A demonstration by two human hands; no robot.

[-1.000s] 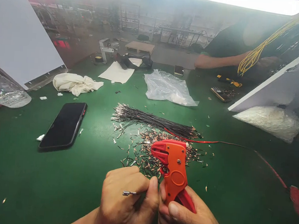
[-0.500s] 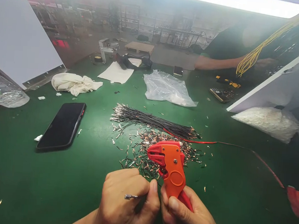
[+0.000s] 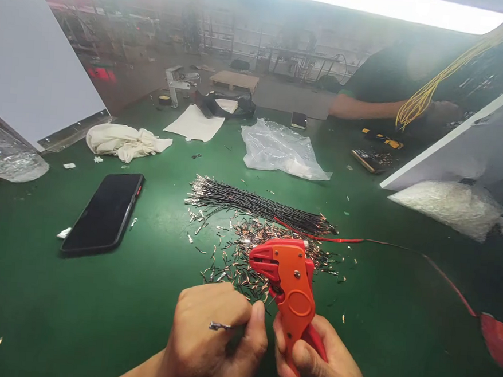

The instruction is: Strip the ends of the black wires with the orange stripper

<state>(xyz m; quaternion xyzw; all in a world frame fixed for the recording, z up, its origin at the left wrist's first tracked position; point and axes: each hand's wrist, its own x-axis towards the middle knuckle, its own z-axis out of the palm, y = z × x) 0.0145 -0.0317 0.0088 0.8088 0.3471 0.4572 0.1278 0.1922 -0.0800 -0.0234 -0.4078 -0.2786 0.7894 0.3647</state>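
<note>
My left hand is closed around a short black wire. The wire's crimped metal terminal pokes out on the left side of the fist. In my right hand is an orange and red wire stripper, gripped by its handles, with its jaws pointing left above my left thumb. Just beyond the tool spreads a pile of cut wire ends and insulation scraps. Behind that pile lies a bundle of black wires, with metal terminals at its left end and bare copper at its right.
A black phone lies on the green table at left, near a white cloth. A clear plastic bag is at the back. A red strip runs rightward. Across the table, a person's arm is near yellow wires.
The wire stripper and my right hand have shifted slightly right and down, a little away from my left hand. My left hand stays nearly still with the wire.
</note>
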